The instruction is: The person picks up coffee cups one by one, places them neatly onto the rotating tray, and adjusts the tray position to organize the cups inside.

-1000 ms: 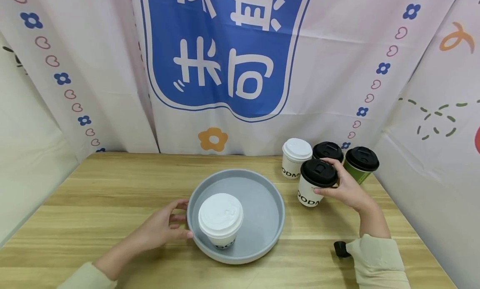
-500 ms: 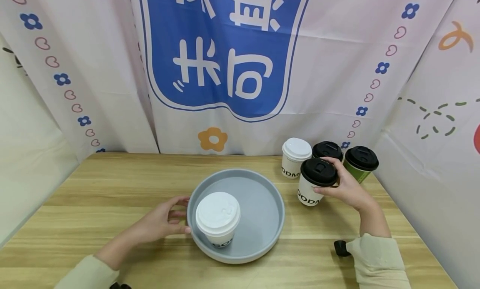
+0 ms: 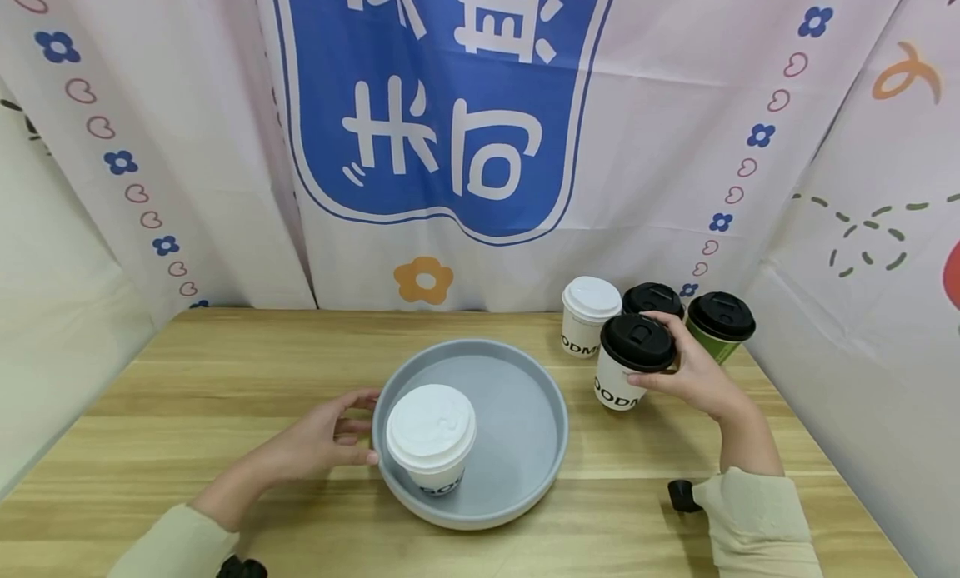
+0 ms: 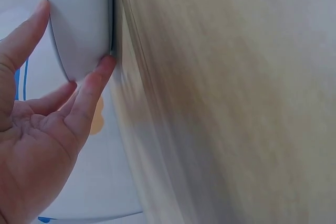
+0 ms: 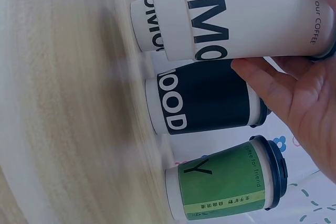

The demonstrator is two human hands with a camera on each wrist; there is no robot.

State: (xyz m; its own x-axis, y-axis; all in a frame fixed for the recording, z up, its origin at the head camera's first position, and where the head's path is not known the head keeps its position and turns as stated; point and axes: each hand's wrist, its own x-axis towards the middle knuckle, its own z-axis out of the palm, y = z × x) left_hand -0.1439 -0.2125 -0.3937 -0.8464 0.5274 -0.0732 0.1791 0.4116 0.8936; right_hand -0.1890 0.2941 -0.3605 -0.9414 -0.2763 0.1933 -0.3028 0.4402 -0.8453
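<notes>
My right hand (image 3: pixel 693 376) grips a white paper coffee cup (image 3: pixel 617 384) with a black lid, thumb on the near side and fingers around the back. In the right wrist view that coffee cup (image 5: pixel 257 14) fills the top; whether its base touches the table I cannot tell. At the left rim of a round grey tray (image 3: pixel 517 478) is my left hand (image 3: pixel 322 440), its fingers spread and loosely extended. Its fingertips (image 4: pixel 107 64) touch the tray's outer wall (image 4: pixel 81 24) in the left wrist view. A white-lidded coffee cup (image 3: pixel 431 428) stands upright on the tray's left side.
Behind the gripped cup stand a white-lidded cup (image 3: pixel 590 316), a dark cup (image 5: pixel 210 98) with a black lid, and a green cup (image 5: pixel 223 179) with a black lid. They sit near the back right of the wooden table (image 3: pixel 247 353), before a hanging printed cloth (image 3: pixel 652 145).
The white-lidded coffee cup on the tray has shifted slightly left. My left thumb has moved a little up along the rim. The right hand keeps its hold on the black-lidded cup, nearly still.
</notes>
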